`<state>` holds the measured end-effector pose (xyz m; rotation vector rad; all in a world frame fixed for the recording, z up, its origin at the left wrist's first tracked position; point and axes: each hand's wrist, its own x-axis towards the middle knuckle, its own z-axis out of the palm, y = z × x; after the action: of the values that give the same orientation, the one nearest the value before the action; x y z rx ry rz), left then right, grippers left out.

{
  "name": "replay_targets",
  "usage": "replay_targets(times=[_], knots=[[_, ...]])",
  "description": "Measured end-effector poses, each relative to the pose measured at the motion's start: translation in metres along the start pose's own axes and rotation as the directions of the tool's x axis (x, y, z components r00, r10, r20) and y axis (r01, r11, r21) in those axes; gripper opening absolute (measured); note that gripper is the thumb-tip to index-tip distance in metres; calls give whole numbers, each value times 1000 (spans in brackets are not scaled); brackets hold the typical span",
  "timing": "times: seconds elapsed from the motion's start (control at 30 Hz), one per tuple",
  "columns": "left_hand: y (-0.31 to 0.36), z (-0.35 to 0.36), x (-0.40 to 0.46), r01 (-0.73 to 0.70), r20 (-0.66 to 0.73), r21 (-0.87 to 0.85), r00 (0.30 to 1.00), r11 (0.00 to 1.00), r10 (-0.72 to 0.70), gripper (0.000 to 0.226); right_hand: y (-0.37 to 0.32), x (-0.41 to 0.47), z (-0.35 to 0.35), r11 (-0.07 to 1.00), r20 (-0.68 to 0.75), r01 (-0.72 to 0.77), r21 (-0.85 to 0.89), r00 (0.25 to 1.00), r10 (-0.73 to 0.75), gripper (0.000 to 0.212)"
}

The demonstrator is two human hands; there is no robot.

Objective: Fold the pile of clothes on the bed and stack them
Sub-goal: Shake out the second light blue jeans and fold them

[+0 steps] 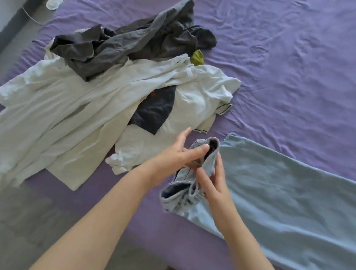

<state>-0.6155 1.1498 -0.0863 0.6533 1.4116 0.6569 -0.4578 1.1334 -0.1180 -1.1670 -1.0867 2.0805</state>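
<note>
From the head camera I saw my left hand (178,154) and right hand (214,180) both gripping the bunched waist of the light blue trousers (285,198), which lay across the purple bed (296,59). The pile of clothes (104,82) sat just left, white garments under grey ones.

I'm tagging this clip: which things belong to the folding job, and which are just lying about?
Job: blue garment held by left hand and right hand; white clothes; grey clothes; green item; bed.
Lying about: round white object and cable on floor.
</note>
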Motion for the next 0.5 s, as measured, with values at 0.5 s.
replay_targets(times=[0.5], knots=[[-59,204,67,-176,-46,749,948,639,315,46,43,-80,-220,942,-615,-242,-233,787,50,54]])
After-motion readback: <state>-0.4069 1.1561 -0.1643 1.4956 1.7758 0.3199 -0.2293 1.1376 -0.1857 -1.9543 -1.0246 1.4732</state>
